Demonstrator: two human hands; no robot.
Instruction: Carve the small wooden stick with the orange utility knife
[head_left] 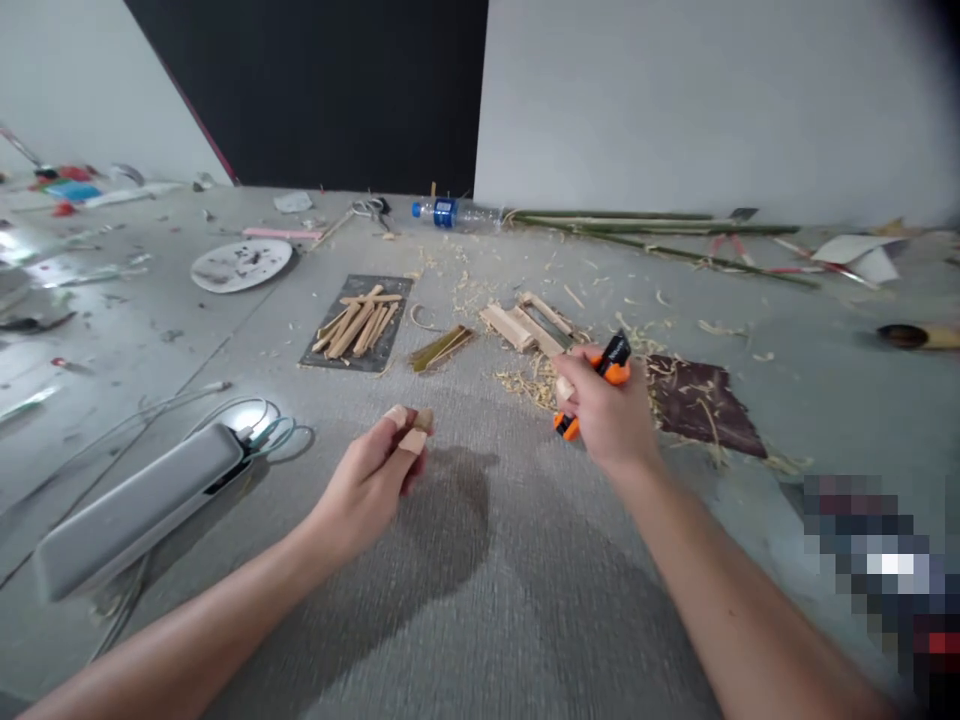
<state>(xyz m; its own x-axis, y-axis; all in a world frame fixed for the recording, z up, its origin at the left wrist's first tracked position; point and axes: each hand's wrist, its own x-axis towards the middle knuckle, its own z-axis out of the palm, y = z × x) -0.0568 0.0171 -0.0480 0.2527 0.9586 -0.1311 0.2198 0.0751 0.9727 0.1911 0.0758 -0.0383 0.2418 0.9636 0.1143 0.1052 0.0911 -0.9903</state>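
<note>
My left hand (pixel 379 465) is closed in a pinch over the grey mat, with pale tape on its fingertips. A small tan piece of bamboo (pixel 425 418) shows at the fingertips; most of it is hidden. To the right, my right hand (pixel 607 405) grips an orange and black utility knife (pixel 616 366), whose other end sticks out below the fist. Split bamboo pieces (pixel 510 327) lie just beyond this hand, among curly shavings (pixel 529 383). Between the hands and farther off is a small bundle of greenish bamboo strips (pixel 440 349).
Cut bamboo sticks (pixel 360 325) are piled on a dark plate (pixel 311 352). A grey power bank (pixel 142 510) with cables is at left, near a white paint-marked plate (pixel 240 266). A plastic bottle (pixel 445 212) and long green bamboo stalks (pixel 637 228) lie along the wall; brown sandpaper (pixel 701 400) is at right.
</note>
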